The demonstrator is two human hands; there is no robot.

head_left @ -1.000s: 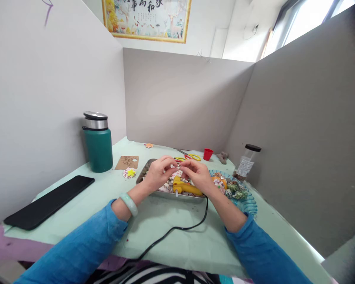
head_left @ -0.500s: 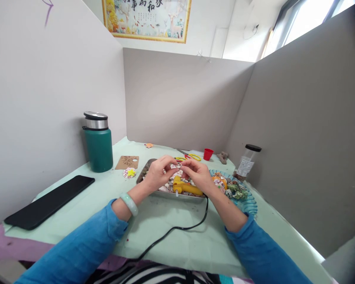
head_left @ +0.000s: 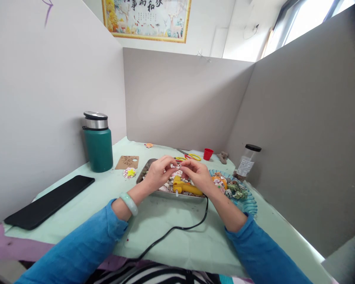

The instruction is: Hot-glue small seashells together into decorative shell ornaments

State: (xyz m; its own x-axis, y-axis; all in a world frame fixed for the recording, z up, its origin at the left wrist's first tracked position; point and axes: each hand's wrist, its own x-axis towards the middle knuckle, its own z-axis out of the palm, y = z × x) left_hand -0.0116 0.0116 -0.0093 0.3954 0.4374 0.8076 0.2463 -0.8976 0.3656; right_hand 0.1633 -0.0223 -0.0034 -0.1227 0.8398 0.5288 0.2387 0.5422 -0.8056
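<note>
My left hand (head_left: 160, 172) and my right hand (head_left: 197, 173) meet above a metal tray (head_left: 165, 194), fingertips pinched close together. Between them is a tiny pale piece (head_left: 178, 166), mostly covered by the fingers; its kind is too small to make out. Inside the tray lie many small shells (head_left: 166, 187). A yellow hot glue gun (head_left: 187, 187) rests on them below my hands, its nozzle over the tray's near edge. Its black cord (head_left: 174, 228) runs across the table toward me.
To the right, a blue plate (head_left: 252, 204) holds mottled stones, beside a black-lidded jar (head_left: 245, 162). Scissors (head_left: 194, 157) and a red cup (head_left: 208, 154) stand behind the tray. On the left are a green bottle (head_left: 98, 148), a black slab (head_left: 51, 201), a brown card (head_left: 127, 162) and a yellow-centred ornament (head_left: 129, 172).
My fingertips have shifted slightly around the tiny piece, which shows less than before. The glue gun and everything else stay in place.
</note>
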